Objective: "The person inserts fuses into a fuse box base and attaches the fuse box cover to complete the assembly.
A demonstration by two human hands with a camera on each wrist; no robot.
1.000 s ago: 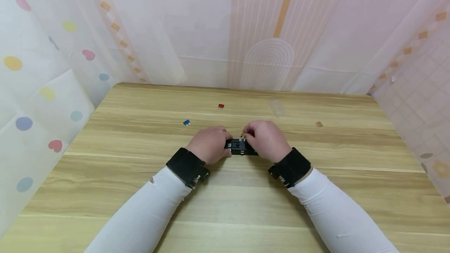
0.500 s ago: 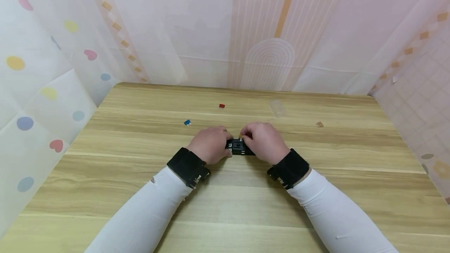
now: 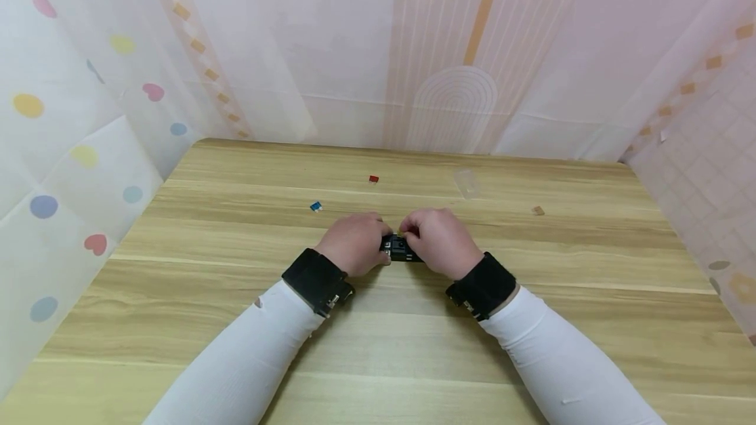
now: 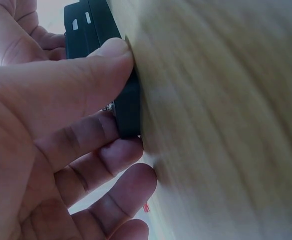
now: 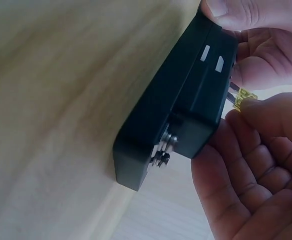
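I'm still gripping the black fuse box [image 3: 399,249] with my left hand [image 3: 353,242], while my right hand [image 3: 440,241] is pinching a yellow fuse [image 5: 245,95], sliding slightly closer leftward.

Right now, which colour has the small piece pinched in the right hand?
Translucent yellow piece, held at the black plastic box; the right wrist view shows it best.

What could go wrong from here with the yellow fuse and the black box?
1. The right hand pinches the small yellow fuse by its top only; it might tilt and its blades could miss the slot in the black fuse box.
2. The left hand has a grip on one end of the box alone, so a hard push may slide it on the table.
3. The fingers hide the slot from the head view.
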